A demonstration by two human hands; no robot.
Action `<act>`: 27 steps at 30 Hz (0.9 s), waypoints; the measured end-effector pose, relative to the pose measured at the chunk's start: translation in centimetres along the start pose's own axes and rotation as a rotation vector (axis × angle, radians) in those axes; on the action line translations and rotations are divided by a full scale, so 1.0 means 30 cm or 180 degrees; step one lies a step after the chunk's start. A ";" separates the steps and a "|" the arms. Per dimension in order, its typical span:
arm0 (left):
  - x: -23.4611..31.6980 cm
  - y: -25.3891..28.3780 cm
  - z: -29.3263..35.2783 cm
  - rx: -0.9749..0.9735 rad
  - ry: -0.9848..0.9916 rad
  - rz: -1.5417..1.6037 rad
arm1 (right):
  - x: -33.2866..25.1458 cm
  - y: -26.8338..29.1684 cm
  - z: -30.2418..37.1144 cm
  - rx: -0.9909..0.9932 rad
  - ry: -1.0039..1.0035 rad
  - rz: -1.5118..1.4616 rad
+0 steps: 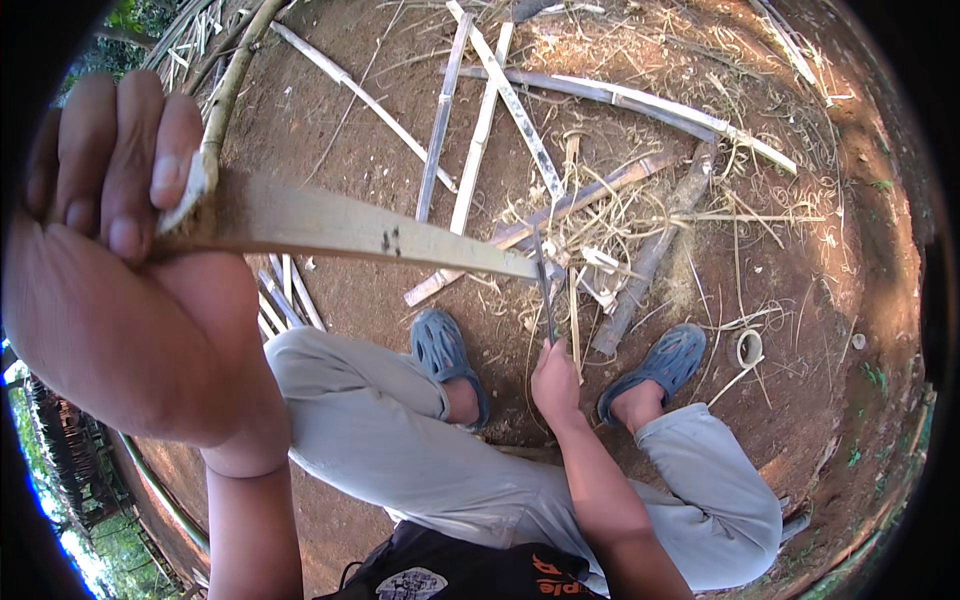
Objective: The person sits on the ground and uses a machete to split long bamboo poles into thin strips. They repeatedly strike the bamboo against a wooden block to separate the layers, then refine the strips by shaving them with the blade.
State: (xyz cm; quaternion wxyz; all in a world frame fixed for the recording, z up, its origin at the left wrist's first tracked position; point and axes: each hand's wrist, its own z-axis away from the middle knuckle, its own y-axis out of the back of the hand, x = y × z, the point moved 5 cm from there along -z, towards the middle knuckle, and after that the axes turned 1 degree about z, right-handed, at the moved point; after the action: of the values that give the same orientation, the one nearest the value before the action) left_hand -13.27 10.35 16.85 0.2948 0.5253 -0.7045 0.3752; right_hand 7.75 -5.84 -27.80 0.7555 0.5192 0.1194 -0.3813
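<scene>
My left hand is raised close to the camera at the left, its fingers wrapped round the near end of a split bamboo strip. From there the pale strip runs right and away toward the middle. Its far end meets a dark knife blade, held upright by my right hand between my feet. The fingers of that hand are closed round the handle, which is mostly hidden. Whether the edge has bitten into the bamboo, I cannot tell.
Split bamboo lengths lie crossed on the brown earth ahead. Thin curled shavings are heaped around a thick bamboo piece. A short bamboo ring lies beside my right clog. A long pole stretches along the far left.
</scene>
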 end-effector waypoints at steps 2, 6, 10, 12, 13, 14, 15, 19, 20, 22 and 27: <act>-0.023 0.007 -0.011 -0.0053 0.0134 0.0149 | 0.001 0.002 0.000 0.0053 -0.0030 0.0062; -0.023 0.018 0.004 0.0063 0.0057 0.0093 | -0.078 0.066 0.040 0.0017 0.0056 -0.0172; -0.024 0.024 0.038 -0.0005 -0.0015 0.0103 | -0.254 0.251 0.104 0.0769 0.0929 -0.1027; -0.022 0.027 0.042 0.0010 -0.0042 0.0073 | -0.243 0.247 0.114 0.1142 0.1343 -0.1270; -0.027 0.018 0.033 -0.0012 -0.0044 0.0113 | -0.164 0.167 0.075 0.0798 0.0929 -0.0784; -0.035 0.011 0.023 -0.0023 -0.0052 0.0129 | -0.065 0.078 0.036 0.0454 0.0510 -0.0305; -0.050 0.007 0.014 -0.0067 -0.0098 0.0229 | 0.021 0.038 0.003 0.0193 0.0069 0.0182; -0.026 0.094 0.001 -0.0146 -0.0250 0.0312 | 0.020 -0.002 -0.038 0.0034 0.0138 0.0207; -0.038 0.072 0.015 -0.0103 -0.0200 0.0304 | 0.032 0.006 -0.011 -0.0010 0.0042 0.0177; -0.041 0.017 0.029 -0.0053 -0.0164 0.0263 | 0.002 0.037 0.031 -0.0056 -0.0094 0.0078; -0.003 0.018 0.034 -0.0130 -0.0025 -0.0072 | -0.225 0.246 0.078 0.0639 0.0788 -0.0894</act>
State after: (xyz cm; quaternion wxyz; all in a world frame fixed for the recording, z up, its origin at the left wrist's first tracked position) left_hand -13.78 9.63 16.11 0.3068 0.5286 -0.7072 0.3553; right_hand 7.83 -3.60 -17.77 0.6190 0.6130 0.2439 -0.4262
